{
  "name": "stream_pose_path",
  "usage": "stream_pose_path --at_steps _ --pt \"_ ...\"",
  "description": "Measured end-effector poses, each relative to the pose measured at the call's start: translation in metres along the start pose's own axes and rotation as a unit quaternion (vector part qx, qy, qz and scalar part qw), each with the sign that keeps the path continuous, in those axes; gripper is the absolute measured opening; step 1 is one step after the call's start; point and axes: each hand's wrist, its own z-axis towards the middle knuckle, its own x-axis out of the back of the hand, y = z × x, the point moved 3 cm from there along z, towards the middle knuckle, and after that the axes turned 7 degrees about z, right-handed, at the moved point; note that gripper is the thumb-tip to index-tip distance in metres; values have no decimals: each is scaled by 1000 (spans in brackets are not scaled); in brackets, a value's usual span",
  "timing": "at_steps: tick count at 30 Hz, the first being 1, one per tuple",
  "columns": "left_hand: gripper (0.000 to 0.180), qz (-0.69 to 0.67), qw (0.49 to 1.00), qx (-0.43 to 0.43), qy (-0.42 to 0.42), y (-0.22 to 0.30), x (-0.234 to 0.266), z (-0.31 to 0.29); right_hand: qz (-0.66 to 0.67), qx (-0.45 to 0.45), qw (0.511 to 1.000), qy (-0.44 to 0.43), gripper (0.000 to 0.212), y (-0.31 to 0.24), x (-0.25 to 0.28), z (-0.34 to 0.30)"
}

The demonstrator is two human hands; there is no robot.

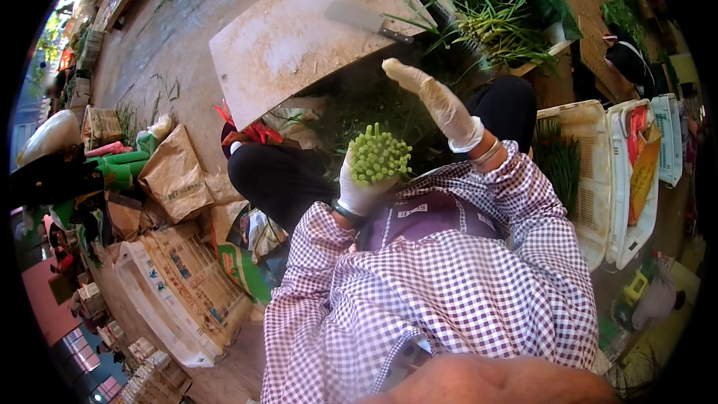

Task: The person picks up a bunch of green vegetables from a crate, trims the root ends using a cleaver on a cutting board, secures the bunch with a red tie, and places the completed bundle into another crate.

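My left hand (362,187), in a white glove, is closed around a bunch of green stalks (379,155). The tightly packed round stalk ends point up toward me. Out ahead and to the right, my gloved right hand (430,93) is stretched flat, fingers together and holding nothing. Just beyond its fingertips is a pale board (299,37), smeared with dirt and plant bits. A cleaver (359,18) with a dark handle lies on the board's right part, the handle toward the near right edge. Between my knees, in shadow, there are loose green leaves (366,108).
A heap of long green stalks (497,22) lies beyond the board to the right. White plastic crates (583,172) stand at my right, and another crate (168,292) is at my left. A brown sack (176,172) rests on the left floor. Another person (628,56) sits at far right.
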Motion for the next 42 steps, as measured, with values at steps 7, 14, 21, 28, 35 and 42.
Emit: stream_pose_path --at_steps 7,14,21,28,35,42 --pt "79 -185 979 74 39 -45 -12 1 203 82 972 -84 65 -33 -61 -6" --pt "83 -246 960 119 61 -65 -12 1 90 61 990 -85 66 -27 -46 -6" --pt "80 -198 972 71 102 -45 22 15 -22 -50 991 119 12 0 27 -9" --pt "53 -296 944 118 88 -23 27 43 -375 221 900 32 86 -31 -46 3" --pt "57 -341 931 119 48 -21 6 50 -462 306 778 297 50 -61 30 35" --pt "58 -308 945 108 -1 -20 -5 67 -579 329 745 -39 25 -53 -20 -3"
